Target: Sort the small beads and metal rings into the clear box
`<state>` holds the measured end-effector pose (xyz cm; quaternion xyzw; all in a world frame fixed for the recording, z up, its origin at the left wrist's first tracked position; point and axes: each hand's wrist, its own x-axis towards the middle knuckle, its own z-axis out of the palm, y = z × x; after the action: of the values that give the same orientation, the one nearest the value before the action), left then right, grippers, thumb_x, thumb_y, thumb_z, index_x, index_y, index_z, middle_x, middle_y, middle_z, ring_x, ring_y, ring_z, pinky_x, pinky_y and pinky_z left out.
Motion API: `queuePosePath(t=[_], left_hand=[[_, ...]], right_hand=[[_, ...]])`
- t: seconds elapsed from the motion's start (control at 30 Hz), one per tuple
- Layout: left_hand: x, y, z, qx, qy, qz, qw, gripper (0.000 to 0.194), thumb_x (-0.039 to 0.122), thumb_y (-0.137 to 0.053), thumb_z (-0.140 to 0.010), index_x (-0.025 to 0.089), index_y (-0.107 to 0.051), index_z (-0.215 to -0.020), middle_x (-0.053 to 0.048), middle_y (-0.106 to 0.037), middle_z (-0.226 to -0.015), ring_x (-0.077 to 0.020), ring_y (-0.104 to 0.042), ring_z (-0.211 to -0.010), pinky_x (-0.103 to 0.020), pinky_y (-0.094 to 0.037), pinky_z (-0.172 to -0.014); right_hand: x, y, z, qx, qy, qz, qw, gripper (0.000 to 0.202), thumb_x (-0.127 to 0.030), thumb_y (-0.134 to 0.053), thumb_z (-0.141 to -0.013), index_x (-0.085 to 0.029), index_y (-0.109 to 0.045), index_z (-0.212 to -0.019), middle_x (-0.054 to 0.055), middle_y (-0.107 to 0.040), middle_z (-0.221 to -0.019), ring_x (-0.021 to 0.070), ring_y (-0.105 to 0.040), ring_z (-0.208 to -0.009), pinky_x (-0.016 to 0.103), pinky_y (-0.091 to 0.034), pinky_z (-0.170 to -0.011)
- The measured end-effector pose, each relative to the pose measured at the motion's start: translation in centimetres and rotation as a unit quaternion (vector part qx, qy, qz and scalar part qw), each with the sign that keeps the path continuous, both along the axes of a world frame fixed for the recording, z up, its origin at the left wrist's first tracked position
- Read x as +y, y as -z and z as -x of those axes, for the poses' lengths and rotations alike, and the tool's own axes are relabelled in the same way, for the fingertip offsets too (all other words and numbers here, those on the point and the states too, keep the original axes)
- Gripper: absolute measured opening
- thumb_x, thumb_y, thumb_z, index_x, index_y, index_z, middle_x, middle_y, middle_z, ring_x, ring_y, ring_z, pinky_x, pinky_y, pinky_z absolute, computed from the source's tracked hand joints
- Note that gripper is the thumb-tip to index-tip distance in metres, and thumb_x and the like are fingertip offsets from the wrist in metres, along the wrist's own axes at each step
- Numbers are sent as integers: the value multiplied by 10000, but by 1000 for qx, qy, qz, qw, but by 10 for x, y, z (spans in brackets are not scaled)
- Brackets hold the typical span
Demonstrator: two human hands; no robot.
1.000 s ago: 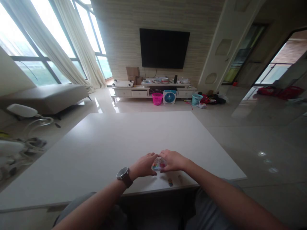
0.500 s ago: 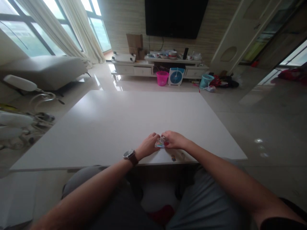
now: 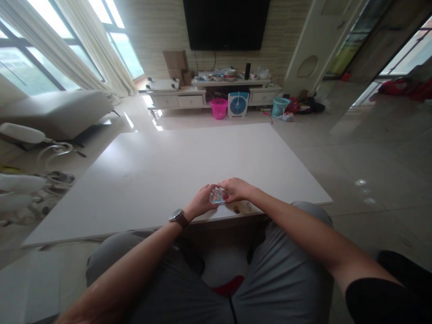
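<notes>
Between my two hands is a small clear plastic bag (image 3: 218, 196) with coloured bits showing through it. My left hand (image 3: 204, 200) grips its left side, fingers closed, with a watch (image 3: 178, 217) on that wrist. The right side of the bag is pinched by my right hand (image 3: 236, 189), and something red shows beside those fingers. Both hands are low over the white table (image 3: 162, 171), close to its front edge. A small dark-and-yellow piece (image 3: 236, 209) lies on the table just below my right hand. What exactly the bag contains is too small to make out.
Past the table's far edge stand a pink basket (image 3: 219, 109), a blue-and-white fan (image 3: 238, 105) and a light blue basket (image 3: 280, 107), before a low cabinet (image 3: 191, 101). White-padded equipment (image 3: 23, 133) is to the left. My knees are under the front edge.
The view has shifted, so the scene sits a little to the left. Both hands still hold the bag, which now looks more rounded and spread between the fingers.
</notes>
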<state>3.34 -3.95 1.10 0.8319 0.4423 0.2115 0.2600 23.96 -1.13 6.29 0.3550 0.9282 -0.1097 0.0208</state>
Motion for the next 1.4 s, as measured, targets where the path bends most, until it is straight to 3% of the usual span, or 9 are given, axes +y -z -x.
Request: queuePosePath(t=[0.4, 0.63, 1.4], left_hand=[[10, -10, -5, 38, 18, -25, 999, 361, 276, -738, -685, 198, -553, -986, -62, -633, -956, -226, -607, -858, -324, -457, -736], [9, -6, -7, 36, 19, -14, 999, 428, 247, -739, -683, 200, -553, -1065, -65, -632, -1011, -227, -600, -902, -333, -470, -774], [15, -8, -6, 79, 35, -42, 995, 374, 320, -760, -666, 174, -615, -978, -70, -652, -926, -232, -620, -842, -322, -462, -738]], right_hand=[[-1, -2, 2, -32, 10, -31, 999, 510, -380, -728, -757, -195, -594, -1214, 122, -713, -1021, 269, -636, -978, 288, -437, -751], [-1, -7, -3, -30, 12, -19, 999, 510, -443, -729, -745, -189, -626, -1176, 116, -729, -990, 254, -669, -887, 270, -430, -699], [-8, -6, -2, -50, 6, -43, 998, 495, -410, -692, -786, -216, -578, -1227, 110, -707, -1072, 268, -626, -989, 300, -433, -754]])
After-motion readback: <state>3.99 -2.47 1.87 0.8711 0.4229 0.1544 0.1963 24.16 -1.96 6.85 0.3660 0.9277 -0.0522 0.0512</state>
